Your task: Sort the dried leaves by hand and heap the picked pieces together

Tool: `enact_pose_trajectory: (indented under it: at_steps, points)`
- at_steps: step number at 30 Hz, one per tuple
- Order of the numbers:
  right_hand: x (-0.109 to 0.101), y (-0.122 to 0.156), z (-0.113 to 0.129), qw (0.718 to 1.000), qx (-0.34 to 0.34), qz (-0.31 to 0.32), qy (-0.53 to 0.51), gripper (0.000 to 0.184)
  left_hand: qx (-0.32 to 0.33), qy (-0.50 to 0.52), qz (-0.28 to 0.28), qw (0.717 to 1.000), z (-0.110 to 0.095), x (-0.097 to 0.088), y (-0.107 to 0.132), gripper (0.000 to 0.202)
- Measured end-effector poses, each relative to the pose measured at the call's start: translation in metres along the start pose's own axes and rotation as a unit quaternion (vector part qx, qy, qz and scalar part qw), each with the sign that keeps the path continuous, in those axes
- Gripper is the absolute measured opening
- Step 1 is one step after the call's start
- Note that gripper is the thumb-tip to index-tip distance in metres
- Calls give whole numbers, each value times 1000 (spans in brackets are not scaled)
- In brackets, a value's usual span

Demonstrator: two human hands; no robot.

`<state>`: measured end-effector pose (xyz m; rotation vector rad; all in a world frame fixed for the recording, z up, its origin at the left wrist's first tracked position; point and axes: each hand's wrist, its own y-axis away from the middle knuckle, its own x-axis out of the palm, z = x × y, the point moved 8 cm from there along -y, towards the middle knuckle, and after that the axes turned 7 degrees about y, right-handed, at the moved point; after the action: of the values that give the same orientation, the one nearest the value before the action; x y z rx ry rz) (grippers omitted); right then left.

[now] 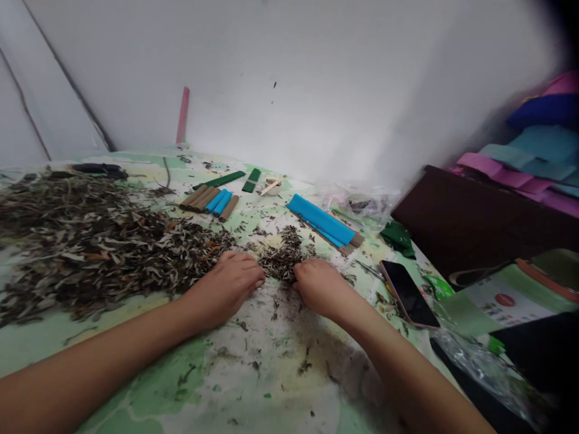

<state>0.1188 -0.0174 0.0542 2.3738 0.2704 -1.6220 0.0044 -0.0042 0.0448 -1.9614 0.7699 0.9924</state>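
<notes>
Right hand [319, 286] curled at near-right edge of small dried-leaf pile [284, 250]; left hand [228, 280] curled beside larger leaf heap [113, 247], left. Grips: can't tell. Likely gathering; next move calls for light touch.

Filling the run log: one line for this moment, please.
left hand: beside large leaf pile | right hand: at small leaf pile | on table: brown and blue rolls, phone
</notes>
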Motion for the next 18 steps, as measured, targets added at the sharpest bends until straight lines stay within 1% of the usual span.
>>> enact_pose_trajectory:
  at_steps: [4, 7, 9, 11, 12, 14, 16, 18]
  points:
    - [2, -1, -1, 1000, 1, 11, -1, 20, -3, 0, 5, 1000, 2, 1, 0, 20]
    - [-5, 1, -2, 1000, 4, -9, -30, 17, -8, -4, 13, 1000, 2, 1, 0, 23]
    - [-12, 3, -2, 996, 6, -34, -84, 17, -6, -1, 19, 1000, 0, 1, 0, 23]
    - [-15, 3, 0, 984, 1, -46, -173, 17, 0, 12, 27, 1000, -2, 2, 0, 21]
    - [-15, 2, 2, 973, -2, -47, -225, 16, 4, 23, 31, 999, -4, 2, 1, 18]
    - [-14, -1, 6, 943, -7, -51, -330, 13, 7, 53, 33, 998, -6, 3, 1, 15]
    - [-10, -6, 10, 904, -3, -63, -424, 10, -6, 88, 25, 996, -4, 3, 2, 14]
    - [-2, -11, 15, 857, 13, -76, -509, 8, -28, 119, 9, 992, 0, 2, 1, 15]
